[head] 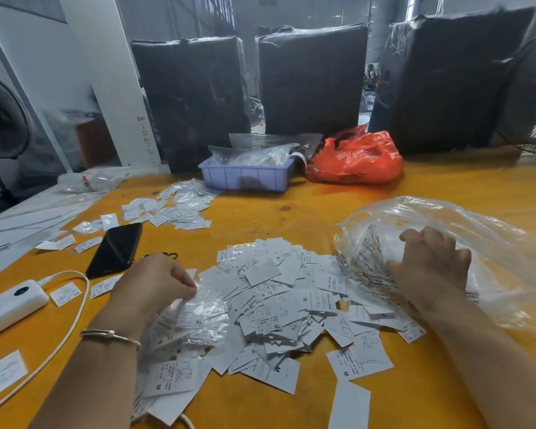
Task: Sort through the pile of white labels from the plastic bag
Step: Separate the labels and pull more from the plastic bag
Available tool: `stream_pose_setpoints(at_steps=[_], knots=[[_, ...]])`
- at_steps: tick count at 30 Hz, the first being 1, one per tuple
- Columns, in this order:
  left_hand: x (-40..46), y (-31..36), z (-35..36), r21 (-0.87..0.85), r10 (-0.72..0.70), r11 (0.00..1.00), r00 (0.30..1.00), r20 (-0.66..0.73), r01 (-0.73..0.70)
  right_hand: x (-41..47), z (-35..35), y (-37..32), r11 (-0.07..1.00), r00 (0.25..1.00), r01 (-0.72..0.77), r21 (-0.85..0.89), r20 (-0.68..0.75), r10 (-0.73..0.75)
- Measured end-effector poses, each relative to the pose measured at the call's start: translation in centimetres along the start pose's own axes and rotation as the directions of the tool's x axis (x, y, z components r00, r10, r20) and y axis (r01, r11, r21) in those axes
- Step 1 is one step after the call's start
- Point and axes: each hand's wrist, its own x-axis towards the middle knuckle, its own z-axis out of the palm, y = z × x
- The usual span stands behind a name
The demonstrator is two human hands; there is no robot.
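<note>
Black phone (115, 249), white power bank (10, 306), lavender bin (245, 178), orange bag (358, 161).

Light: even, daylight admitted from rear openings | Glare: noted on plastic bag (440, 243) | Edges: bowed by wide-angle distortion | Background: softened
</note>
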Motion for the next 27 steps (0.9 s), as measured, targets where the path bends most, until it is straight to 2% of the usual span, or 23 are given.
stream_pose_setpoints(at_steps=[5, 8, 13, 19, 21, 22, 23, 25, 26, 27], knots=[[0.0, 0.2, 0.2, 0.050, -0.008, 0.999, 1.000, 0.008, 0.008, 0.4, 0.3, 0.3, 1.000, 0.998, -0.002, -0.012, 0.067, 0.003], [0.1, 0.3, 0.4, 0.034, 0.027, 0.999, 0.998, -0.054, -0.025, 0.4, 0.4, 0.5, 0.999, 0.999, 0.027, 0.024, 0.023, -0.027], [-0.4, 2.1, 1.5, -0.149, 0.152, 0.973, 0.973, -0.173, -0.178, 0.7, 0.8, 0.7, 0.988, 0.997, 0.039, 0.151, -0.068, -0.029], [-1.5, 3.9, 3.5, -0.170, 0.312, 0.918, 0.918, -0.244, -0.358, 0.2, 0.4, 0.3, 0.921, 0.966, 0.120, 0.370, -0.256, -0.023], [-1.9, 4.5, 4.1, -0.198, 0.369, 0.886, 0.896, -0.245, -0.419, -0.3, -0.2, -0.5, 0.840, 0.953, 0.178, 0.512, -0.303, -0.017], [-2.2, 4.8, 4.3, -0.230, 0.401, 0.861, 0.884, -0.241, -0.453, -0.7, -0.5, -1.1, 0.761, 0.955, 0.220, 0.610, -0.293, -0.041], [-2.4, 5.2, 4.5, -0.274, 0.428, 0.833, 0.874, -0.229, -0.480, -1.2, -0.8, -1.7, 0.640, 0.968, 0.234, 0.732, -0.236, -0.084], [-3.0, 5.9, 4.8, -0.382, 0.468, 0.781, 0.868, -0.168, -0.495, -2.4, -1.5, -3.0, 0.351, 0.960, 0.126, 0.928, -0.024, -0.280], [-3.2, 6.2, 4.9, -0.439, 0.484, 0.758, 0.867, -0.119, -0.483, -3.1, -1.5, -3.6, 0.273, 0.908, 0.043, 0.961, 0.077, -0.412], [-3.4, 6.6, 4.9, -0.498, 0.498, 0.737, 0.865, -0.059, -0.458, -3.6, -1.4, -3.9, 0.253, 0.834, -0.014, 0.967, 0.151, -0.530]])
